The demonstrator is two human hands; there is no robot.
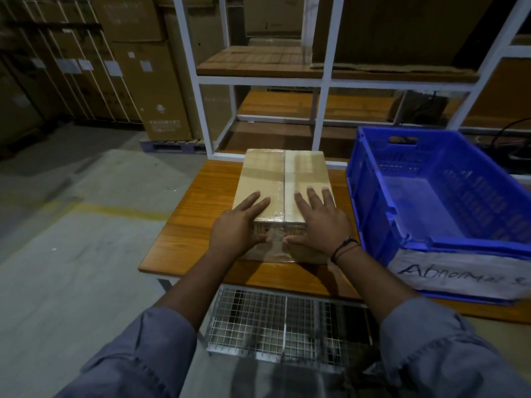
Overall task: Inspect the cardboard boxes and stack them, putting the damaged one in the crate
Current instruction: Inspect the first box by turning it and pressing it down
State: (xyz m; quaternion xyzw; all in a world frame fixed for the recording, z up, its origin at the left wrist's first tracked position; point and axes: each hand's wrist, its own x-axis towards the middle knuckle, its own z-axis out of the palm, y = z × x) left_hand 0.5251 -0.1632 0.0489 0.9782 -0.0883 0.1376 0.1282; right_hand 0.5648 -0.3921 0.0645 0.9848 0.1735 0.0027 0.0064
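While both hands rest on the cardboard box (275,179), it sits flat on the table (189,225), its long axis and taped seam running from twelve to six o'clock. The left hand (241,225) and right hand (321,225) lie either side of that seam at the six o'clock end. Their fingers are straight on the lid and their thumbs are spread against the near face. Each grip is open and presses rather than clasps.

The blue crate (356,173), with a handwritten label (459,275), stands at three o'clock from the box, just beside it and apart. The right hand is the nearer one to it. No tear or dent shows on the lid, so this looks like inspection. The other faces are hidden.
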